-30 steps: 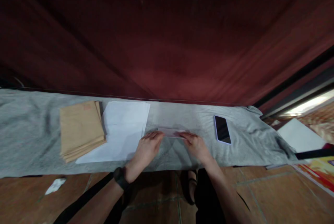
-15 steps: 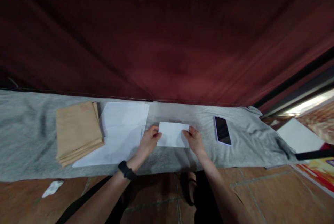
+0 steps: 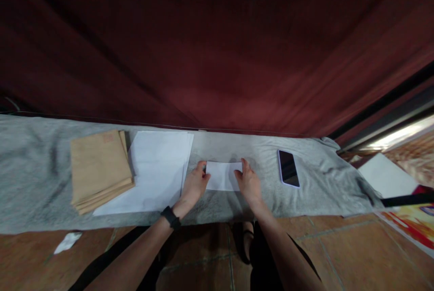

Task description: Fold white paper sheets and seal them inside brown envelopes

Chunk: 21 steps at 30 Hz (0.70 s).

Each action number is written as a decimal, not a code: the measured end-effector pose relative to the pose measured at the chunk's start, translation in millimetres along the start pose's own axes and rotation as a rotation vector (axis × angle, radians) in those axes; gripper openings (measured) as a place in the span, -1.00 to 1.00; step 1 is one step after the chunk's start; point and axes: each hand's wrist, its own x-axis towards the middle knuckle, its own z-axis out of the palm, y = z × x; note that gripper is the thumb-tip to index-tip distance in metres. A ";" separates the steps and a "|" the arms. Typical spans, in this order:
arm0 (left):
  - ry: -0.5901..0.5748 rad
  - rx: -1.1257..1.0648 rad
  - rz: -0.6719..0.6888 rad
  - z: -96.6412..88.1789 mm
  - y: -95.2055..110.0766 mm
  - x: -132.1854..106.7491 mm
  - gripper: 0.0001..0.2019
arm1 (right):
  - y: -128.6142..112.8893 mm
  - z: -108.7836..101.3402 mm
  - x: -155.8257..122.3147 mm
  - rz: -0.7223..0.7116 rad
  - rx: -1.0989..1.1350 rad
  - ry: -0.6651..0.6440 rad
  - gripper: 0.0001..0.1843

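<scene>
A small white sheet of folded paper (image 3: pixel 223 176) is held level between my two hands above the grey cloth, bowed slightly so that a faint crease shows down its middle. My left hand (image 3: pixel 195 183) grips its left end, thumb on top and fingers at the edge. At the right end my right hand (image 3: pixel 248 182) does the same, its thumb reaching in over the paper. Left of my left hand lies a stack of large white paper sheets (image 3: pixel 159 164). A pile of brown envelopes (image 3: pixel 101 164) overlaps the left side of those sheets.
A grey cloth (image 3: pixel 257 148) covers the long narrow surface. To the right lies a phone (image 3: pixel 288 169) in a pale purple case. Dark red fabric (image 3: pixel 210 69) hangs behind. A crumpled white tissue (image 3: pixel 68 242) is on the tiled floor (image 3: pixel 339 250).
My hands have come slightly closer together, and the paper between them has gone from flat to slightly bowed, its visible width shrinking. The view has shifted a little.
</scene>
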 end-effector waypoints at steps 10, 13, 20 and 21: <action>-0.017 0.161 0.015 -1.7 3.3 -1.2 -0.63 | -31.1 9.8 -20.1 -0.405 0.098 -0.102 -0.50; -0.013 0.195 0.023 -1.8 3.5 -2.1 -0.65 | -37.2 14.4 -27.6 -0.442 0.012 -0.154 -0.47; -0.015 0.238 0.039 -0.9 2.4 -2.1 -0.68 | -34.4 15.2 -30.3 -0.386 -0.085 -0.133 -0.45; -0.016 0.246 0.038 -1.0 2.3 -2.3 -0.68 | -33.3 15.2 -30.3 -0.377 -0.092 -0.124 -0.45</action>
